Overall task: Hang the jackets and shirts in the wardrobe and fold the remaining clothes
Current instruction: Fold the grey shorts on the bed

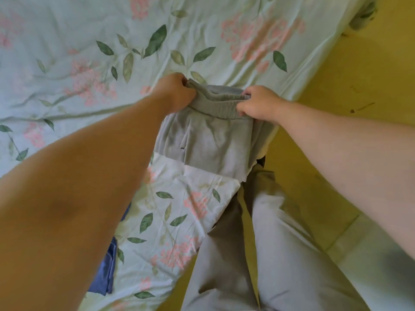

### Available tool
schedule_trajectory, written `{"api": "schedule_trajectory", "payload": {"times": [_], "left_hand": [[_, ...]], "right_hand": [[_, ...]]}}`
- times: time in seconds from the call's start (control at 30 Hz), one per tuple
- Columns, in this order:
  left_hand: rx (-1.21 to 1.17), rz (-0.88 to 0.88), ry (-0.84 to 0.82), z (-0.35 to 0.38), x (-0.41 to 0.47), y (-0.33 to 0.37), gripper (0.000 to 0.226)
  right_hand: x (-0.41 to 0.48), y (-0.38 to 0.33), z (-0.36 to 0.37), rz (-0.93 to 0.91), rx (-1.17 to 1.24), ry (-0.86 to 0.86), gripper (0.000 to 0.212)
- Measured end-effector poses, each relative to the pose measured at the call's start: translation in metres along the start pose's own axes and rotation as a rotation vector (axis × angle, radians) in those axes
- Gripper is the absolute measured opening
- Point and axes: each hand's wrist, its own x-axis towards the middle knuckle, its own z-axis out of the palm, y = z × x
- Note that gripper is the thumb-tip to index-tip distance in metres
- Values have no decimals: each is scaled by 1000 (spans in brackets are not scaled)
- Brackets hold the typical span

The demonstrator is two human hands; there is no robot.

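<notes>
Grey sweatpants (211, 144) are located at centre frame, over the near corner of a bed covered by a pale green sheet (89, 52) printed with pink flowers and green leaves. The garment is held by its ribbed elastic waistband (220, 104), which runs roughly level between both hands. The left hand (174, 93), just left of centre, grips the left end of the waistband with its fingers curled tightly over the top edge. The right hand (258, 104), just right of centre, pinches the right end, with the thumb on the near face and the fingers folded over the far edge. Below the waistband the grey cloth hangs or lies down toward the lower centre, its lower edge meeting the sheet. Paler grey fabric (287, 254) fills the lower centre and lower right; it cannot be determined whether this belongs to the same garment. A blue cloth (106, 270) lies on the sheet at lower left, partly hidden by the left forearm. Yellow floor (359, 86) occupies the right of the frame.
</notes>
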Motion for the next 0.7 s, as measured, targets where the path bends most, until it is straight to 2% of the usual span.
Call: {"api": "schedule_trajectory", "payload": {"times": [0.1, 0.17, 0.27, 0.4, 0.5, 0.6, 0.7], "left_hand": [[97, -15, 83, 18, 28, 4, 26], [167, -20, 133, 26, 38, 6, 35], [397, 157, 142, 27, 47, 13, 60], [798, 414, -113, 24, 54, 39, 59], [959, 369, -273, 17, 62, 54, 67], [1008, 262, -453, 13, 74, 67, 81], [1085, 267, -536, 19, 76, 74, 75]], "right_hand": [[31, 7, -12, -30, -142, -7, 50], [43, 10, -17, -41, -314, 4, 60], [52, 4, -22, -10, -391, -44, 74], [57, -15, -31, 76, -448, -235, 103], [59, -23, -28, 81, -480, -339, 92], [64, -24, -26, 90, -515, -372, 93], [67, -20, -27, 148, -447, -517, 93]]}}
